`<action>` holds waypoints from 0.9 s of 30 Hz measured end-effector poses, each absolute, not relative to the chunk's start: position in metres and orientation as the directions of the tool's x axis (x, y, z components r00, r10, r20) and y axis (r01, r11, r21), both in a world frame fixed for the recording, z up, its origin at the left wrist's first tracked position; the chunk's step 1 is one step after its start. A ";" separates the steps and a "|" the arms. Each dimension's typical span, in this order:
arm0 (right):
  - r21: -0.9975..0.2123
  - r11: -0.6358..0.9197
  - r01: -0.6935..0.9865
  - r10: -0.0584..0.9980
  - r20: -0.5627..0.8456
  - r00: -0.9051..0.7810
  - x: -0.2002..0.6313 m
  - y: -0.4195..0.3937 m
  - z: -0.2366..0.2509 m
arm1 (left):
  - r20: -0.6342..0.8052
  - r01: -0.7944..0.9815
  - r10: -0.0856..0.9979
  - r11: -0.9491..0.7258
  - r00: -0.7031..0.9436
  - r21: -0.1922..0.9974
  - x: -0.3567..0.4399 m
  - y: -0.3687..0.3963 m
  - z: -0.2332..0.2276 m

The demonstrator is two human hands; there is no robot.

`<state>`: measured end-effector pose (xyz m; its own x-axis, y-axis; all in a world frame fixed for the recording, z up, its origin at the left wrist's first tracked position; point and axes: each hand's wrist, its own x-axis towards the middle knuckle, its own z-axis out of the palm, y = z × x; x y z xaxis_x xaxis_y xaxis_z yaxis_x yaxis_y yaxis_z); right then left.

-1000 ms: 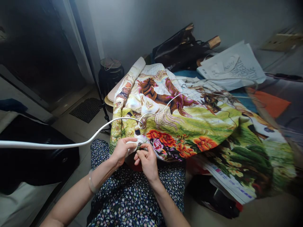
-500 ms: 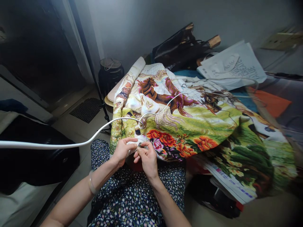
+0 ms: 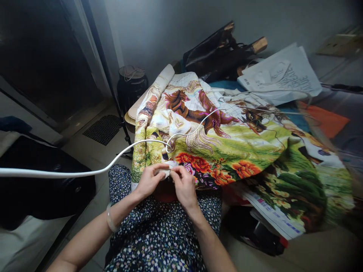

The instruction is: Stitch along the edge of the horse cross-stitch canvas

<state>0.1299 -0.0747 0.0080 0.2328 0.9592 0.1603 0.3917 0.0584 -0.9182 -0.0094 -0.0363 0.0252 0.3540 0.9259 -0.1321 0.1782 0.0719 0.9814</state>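
A large embroidered cloth (image 3: 244, 141) with horses and orange flowers drapes over my lap and off to the right; its left side is a thick roll (image 3: 139, 139). My left hand (image 3: 151, 180) pinches the cloth's near edge between thumb and fingers, where a pale patch shows. Close beside it, the fingertips of my right hand (image 3: 184, 186) are pressed together at that same edge. Whatever they hold is too small to make out. A white cable (image 3: 113, 160) crosses in front of the view, with a small loop above my hands.
A black stand pole (image 3: 120, 109) rises at the left near a dark round container (image 3: 132, 85). Behind the cloth lie a black bag (image 3: 211, 54) and a white printed bag (image 3: 280, 77). An orange sheet (image 3: 326, 121) is at the right. A black bag-like item (image 3: 42, 177) sits at the left.
My right hand has shifted slightly up and right, its fingertips now higher against the cloth edge. A small dark spot at the fingertips no longer shows. My left hand keeps its pinch.
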 end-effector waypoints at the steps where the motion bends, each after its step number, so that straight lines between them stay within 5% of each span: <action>1: -0.962 0.026 0.273 0.955 0.104 0.277 0.134 -0.071 0.013 | -0.144 0.162 0.918 0.089 0.370 0.983 -0.010 -0.036 0.026; 3: -0.996 -0.011 -0.085 0.955 -0.035 0.295 0.146 -0.064 0.027 | -0.187 0.153 0.898 0.136 0.397 0.979 -0.010 -0.034 0.027; 6: -0.876 -0.027 -0.481 0.988 -0.096 0.120 0.171 -0.053 0.055 | -0.237 0.213 0.872 0.157 0.428 0.964 -0.010 -0.030 0.025; 11: -0.698 0.364 -0.616 0.913 0.136 0.384 0.212 -0.038 0.087 | -0.261 0.353 0.841 0.091 0.473 0.931 -0.003 -0.026 0.021; 13: -0.706 0.445 -0.551 0.872 0.199 0.448 0.222 -0.033 0.086 | -0.234 0.394 0.839 0.025 0.491 0.919 0.001 -0.024 0.020; 16: -0.875 0.408 -0.261 0.828 0.233 0.510 0.236 -0.025 0.068 | -0.246 0.419 0.820 0.008 0.517 0.908 0.008 -0.018 0.018; 20: -0.947 0.029 0.319 0.861 0.186 0.473 0.263 -0.009 0.042 | -0.313 0.334 0.814 0.156 0.489 0.929 0.021 -0.009 0.020; 22: -0.761 -0.167 0.627 0.898 0.145 0.415 0.274 0.000 0.039 | -0.339 0.278 0.808 0.226 0.482 0.934 0.030 -0.005 0.021; 24: -0.442 -0.306 0.843 0.918 0.098 0.384 0.279 0.009 0.042 | -0.348 0.233 0.802 0.266 0.484 0.935 0.040 -0.001 0.021; 27: -0.195 -0.338 0.921 0.932 0.064 0.356 0.272 0.021 0.046 | -0.348 0.203 0.802 0.284 0.486 0.937 0.052 0.004 0.016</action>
<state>0.2718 0.0209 0.0460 0.3556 0.9325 0.0638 0.9208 -0.3378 -0.1951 0.0521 0.0042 0.0163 0.4855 0.8019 -0.3481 0.2030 0.2838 0.9371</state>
